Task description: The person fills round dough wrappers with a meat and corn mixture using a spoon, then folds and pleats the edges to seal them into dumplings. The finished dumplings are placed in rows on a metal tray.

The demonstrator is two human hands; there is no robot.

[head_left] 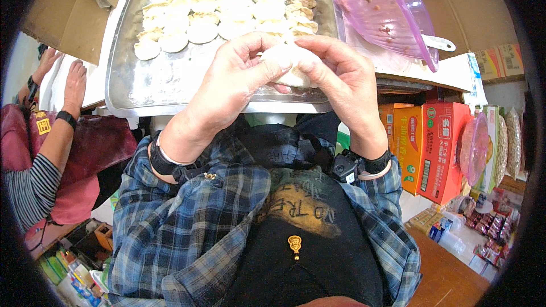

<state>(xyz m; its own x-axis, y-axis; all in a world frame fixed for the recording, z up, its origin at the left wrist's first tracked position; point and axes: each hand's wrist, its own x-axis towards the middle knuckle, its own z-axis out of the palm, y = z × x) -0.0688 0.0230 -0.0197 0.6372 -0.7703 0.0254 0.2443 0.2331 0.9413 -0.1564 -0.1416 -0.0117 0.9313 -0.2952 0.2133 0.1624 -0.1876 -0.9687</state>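
Between my two hands I hold a pale dumpling [289,63], raised over the near edge of a metal tray [182,88]. My left hand [239,71] pinches its left side with thumb and fingers. On the other side my right hand [344,74] presses the wrapper between thumb and fingertips. Some reddish filling seems to show under the thumbs. Several rows of finished dumplings [203,28] lie on the tray beyond my hands, overexposed at the far end.
Right of the tray stands a purple translucent bowl [375,14] with filling remnants and a white-handled utensil [438,42]. Orange and red boxes [443,150] sit below the table at right. At left, a co-worker's hands [74,82] rest by the table; cardboard [62,17] stands behind.
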